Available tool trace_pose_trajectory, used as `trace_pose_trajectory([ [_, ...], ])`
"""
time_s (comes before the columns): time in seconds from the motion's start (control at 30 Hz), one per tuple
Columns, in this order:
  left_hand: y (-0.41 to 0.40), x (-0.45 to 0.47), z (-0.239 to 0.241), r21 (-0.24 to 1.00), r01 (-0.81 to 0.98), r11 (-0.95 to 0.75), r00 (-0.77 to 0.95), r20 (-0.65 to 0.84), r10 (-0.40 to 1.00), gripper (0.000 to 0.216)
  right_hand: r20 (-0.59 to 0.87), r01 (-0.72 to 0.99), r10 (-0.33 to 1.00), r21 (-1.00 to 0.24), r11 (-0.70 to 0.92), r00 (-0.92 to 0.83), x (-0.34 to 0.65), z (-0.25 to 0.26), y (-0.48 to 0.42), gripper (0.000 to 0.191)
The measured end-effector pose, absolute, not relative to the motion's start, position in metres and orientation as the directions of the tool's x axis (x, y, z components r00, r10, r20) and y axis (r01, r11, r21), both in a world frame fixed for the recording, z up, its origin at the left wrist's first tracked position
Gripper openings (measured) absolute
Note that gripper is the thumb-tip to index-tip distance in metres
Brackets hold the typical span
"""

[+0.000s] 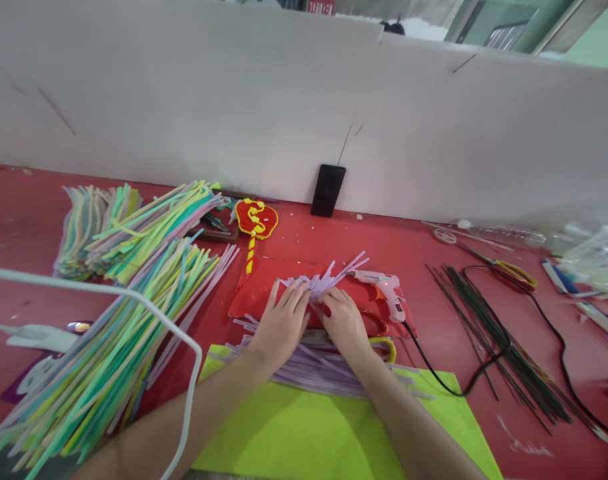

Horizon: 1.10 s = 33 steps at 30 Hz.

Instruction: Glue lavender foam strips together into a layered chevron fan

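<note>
My left hand [283, 325] lies flat, fingers stretched, on a fan of lilac pipe cleaners [329, 279] that rests on a red felt sheet [257, 287]. My right hand [343, 319] is beside it with fingers curled down onto the same lilac bundle. More lilac pipe cleaners [309, 370] lie under my wrists, partly on a lime green sheet [304, 433]. A white glue gun [387, 290] lies just right of my right hand.
Big heaps of pastel pipe cleaners [134, 300] fill the left. A red and yellow ornament [255, 220] and a black phone [328, 190] stand near the white partition. Dark green wires [489, 333], scissors [509, 270], a black cord [549, 327] lie right. A white cable [134, 300] crosses front left.
</note>
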<state>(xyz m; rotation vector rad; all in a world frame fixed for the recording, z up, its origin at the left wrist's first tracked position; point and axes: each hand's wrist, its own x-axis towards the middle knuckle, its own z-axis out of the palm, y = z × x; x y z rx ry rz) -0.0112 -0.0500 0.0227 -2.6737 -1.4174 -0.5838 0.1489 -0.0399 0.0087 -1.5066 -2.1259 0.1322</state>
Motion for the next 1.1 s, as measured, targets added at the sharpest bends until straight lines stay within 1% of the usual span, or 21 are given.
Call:
trace_pose_trajectory([
  [0.1,-0.043,-0.016,0.024,0.148,0.808,-0.57,0.488,0.374,0.789,0.029,0.377,0.845,0.898,-0.382,0.374,-0.226,0.149,0.008,-0.04,0.01],
  [0.27,-0.04,-0.018,0.024,0.174,0.807,-0.564,0.495,0.323,0.807,0.024,0.369,0.843,0.902,-0.39,0.37,-0.225,0.148,0.009,-0.04,0.012],
  [0.4,-0.034,-0.023,0.025,0.155,0.837,-0.525,0.467,0.297,0.833,0.019,0.378,0.836,0.899,-0.402,0.374,-0.221,0.148,0.009,-0.04,0.011],
  [0.57,-0.024,-0.032,0.024,0.146,0.867,-0.476,0.405,0.348,0.845,0.017,0.369,0.827,0.901,-0.414,0.381,-0.23,0.15,0.008,-0.039,0.013],
  [0.67,-0.022,-0.033,0.021,0.147,0.85,-0.506,0.422,0.387,0.82,0.017,0.36,0.822,0.903,-0.422,0.382,-0.235,0.151,0.008,-0.039,0.014],
  [0.83,-0.02,-0.033,0.019,0.183,0.818,-0.545,0.429,0.438,0.79,0.019,0.354,0.828,0.906,-0.417,0.375,-0.232,0.152,0.01,-0.039,0.013],
  [1.0,-0.013,-0.036,0.013,0.203,0.789,-0.58,0.453,0.446,0.772,0.022,0.381,0.848,0.9,-0.387,0.363,-0.211,0.151,0.013,-0.041,0.01],
  [1.1,-0.008,-0.038,0.009,0.194,0.782,-0.593,0.469,0.442,0.764,0.021,0.406,0.86,0.891,-0.362,0.36,-0.202,0.149,0.011,-0.04,0.014],
])
